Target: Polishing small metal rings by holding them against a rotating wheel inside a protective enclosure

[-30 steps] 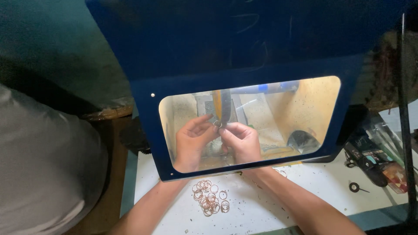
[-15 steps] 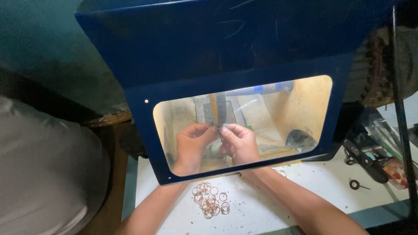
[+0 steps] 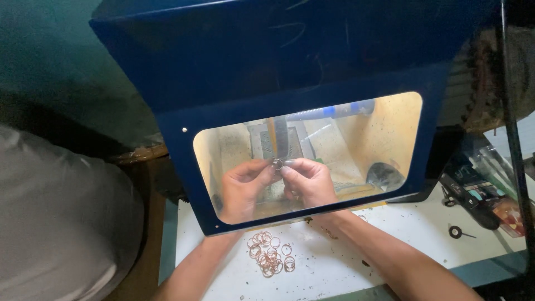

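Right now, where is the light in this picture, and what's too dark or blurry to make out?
Head view: warm light fills the blue box's clear window, showing both hands on a small ring; the box top and left background are dark; the copper-coloured rings look soft.

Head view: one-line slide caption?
Both hands, left hand and right hand, pinch a small ring inside a blue windowed hood.

A pile of thin copper-coloured rings (image 3: 270,253) is lying on a white tabletop (image 3: 334,267), just in front of a blue hood (image 3: 267,72) with a clear window. A small black washer (image 3: 456,231) and dark tools (image 3: 473,192) are sitting at the right
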